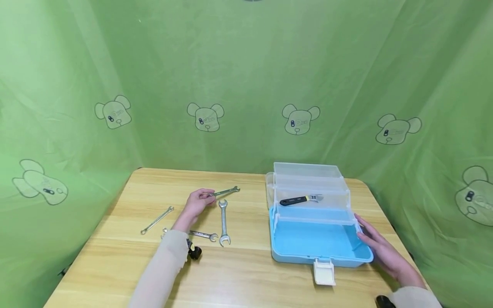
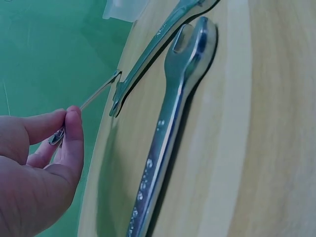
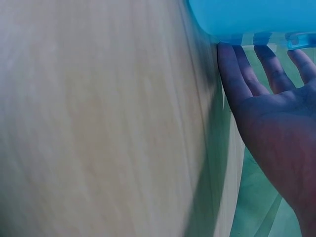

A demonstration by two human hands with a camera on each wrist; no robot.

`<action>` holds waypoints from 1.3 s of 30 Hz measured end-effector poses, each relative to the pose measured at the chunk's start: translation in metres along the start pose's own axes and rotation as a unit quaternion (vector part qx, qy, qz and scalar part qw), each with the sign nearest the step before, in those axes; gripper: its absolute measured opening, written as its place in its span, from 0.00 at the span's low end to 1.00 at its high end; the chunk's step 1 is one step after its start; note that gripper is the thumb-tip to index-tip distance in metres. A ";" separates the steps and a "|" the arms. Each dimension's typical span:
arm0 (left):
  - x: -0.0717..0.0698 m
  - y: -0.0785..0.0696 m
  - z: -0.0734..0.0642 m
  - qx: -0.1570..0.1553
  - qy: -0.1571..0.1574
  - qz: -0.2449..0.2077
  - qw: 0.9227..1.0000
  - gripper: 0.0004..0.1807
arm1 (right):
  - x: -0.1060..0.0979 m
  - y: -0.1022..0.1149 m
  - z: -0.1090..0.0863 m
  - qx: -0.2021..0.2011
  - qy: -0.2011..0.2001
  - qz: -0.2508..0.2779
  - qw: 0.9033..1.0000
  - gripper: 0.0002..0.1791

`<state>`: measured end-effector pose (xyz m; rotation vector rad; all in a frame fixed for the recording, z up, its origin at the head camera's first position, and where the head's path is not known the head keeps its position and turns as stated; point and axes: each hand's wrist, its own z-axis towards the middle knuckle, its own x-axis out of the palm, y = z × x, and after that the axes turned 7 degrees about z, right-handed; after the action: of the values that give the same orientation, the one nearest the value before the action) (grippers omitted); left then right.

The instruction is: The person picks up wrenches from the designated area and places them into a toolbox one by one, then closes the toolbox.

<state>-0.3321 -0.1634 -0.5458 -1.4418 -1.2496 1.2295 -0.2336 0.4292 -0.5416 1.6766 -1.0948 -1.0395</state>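
Note:
My left hand pinches a slim silver wrench between thumb and fingertips; the left wrist view shows the hand holding it just off the table. Right of that hand lies a double open-end wrench. Another wrench lies partly hidden under the left forearm, and a thin combination wrench rests farther left. My right hand touches the right side of a blue toolbox with its fingers extended, as the right wrist view also shows. A black-handled adjustable wrench sits on the box's clear tray.
The toolbox stands opened, its translucent trays raised toward the back and a white latch hanging at the front. Beneath everything is a wooden table. A green curtain with bear-head prints encloses the back and sides.

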 end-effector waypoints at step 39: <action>-0.019 -0.027 -0.060 0.056 0.069 -0.124 0.988 0.28 | 0.001 -0.001 -0.002 -0.006 0.003 0.006 1.000 0.40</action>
<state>-0.2772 -0.1779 -0.5072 -1.2272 -1.2063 0.9992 -0.2310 0.4292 -0.5422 1.6610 -1.0922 -1.0309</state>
